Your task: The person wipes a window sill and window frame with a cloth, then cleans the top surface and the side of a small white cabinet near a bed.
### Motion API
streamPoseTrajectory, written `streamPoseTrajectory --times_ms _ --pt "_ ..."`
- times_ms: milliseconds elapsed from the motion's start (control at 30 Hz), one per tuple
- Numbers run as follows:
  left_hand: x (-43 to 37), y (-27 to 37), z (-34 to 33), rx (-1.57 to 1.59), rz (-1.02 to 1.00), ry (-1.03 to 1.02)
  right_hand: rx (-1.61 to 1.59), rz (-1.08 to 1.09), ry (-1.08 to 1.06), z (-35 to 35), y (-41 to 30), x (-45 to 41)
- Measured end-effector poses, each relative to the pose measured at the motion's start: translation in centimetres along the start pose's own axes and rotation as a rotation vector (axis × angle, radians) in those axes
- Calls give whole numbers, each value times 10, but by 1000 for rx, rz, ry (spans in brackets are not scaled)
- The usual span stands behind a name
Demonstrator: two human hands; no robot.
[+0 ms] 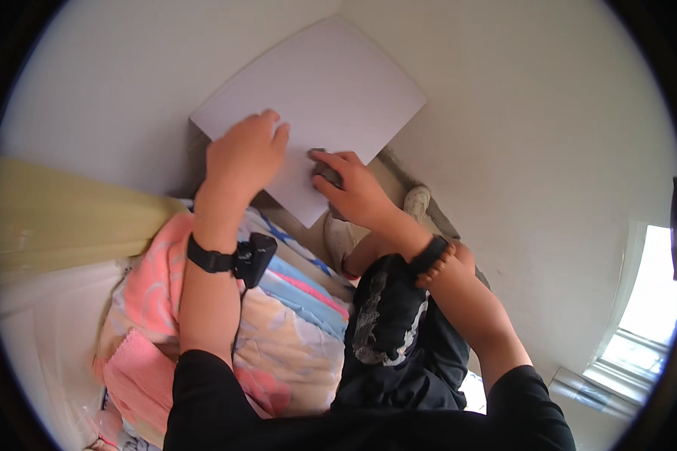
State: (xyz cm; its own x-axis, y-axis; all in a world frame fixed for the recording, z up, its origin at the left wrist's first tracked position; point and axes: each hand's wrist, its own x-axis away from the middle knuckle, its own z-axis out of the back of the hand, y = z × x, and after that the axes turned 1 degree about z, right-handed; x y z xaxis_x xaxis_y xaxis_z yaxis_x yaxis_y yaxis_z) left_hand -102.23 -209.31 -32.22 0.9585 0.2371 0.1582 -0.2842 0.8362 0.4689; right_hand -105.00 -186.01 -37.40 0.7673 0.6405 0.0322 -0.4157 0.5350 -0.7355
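A white tabletop (327,90) fills the corner in front of me. Over its left part my left hand (247,149) hovers with bent fingers; thumb and fingertips are a little apart and nothing shows between them, though the palm is hidden. Near the front edge, my right hand (352,189) grips a dark grey lump (327,172), its material unclear. The fingers cover part of the lump. A black strap with a small black device (255,259) is on my left wrist. My right wrist wears a black band (429,255) and a beaded bracelet (437,268).
Left of my knees lies patterned bedding (293,338) with a pink cloth (141,361) on it. A yellowish padded edge (79,211) runs along the left. Walls meet behind the tabletop. A pale pipe-like object (417,203) stands below its right side. A window (643,293) is at right.
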Motion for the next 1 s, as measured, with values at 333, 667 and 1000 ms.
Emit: streamPoseTrajectory --times_ms 333,667,1000 --pt "-7 -6 2 19 -9 -117 329 183 -60 -35 3 -18" --pt "-6 -13 -21 68 -119 -189 308 58 9 -48 9 -2" --pt "-3 -3 -14 101 -138 -228 208 -23 66 -34 19 0"
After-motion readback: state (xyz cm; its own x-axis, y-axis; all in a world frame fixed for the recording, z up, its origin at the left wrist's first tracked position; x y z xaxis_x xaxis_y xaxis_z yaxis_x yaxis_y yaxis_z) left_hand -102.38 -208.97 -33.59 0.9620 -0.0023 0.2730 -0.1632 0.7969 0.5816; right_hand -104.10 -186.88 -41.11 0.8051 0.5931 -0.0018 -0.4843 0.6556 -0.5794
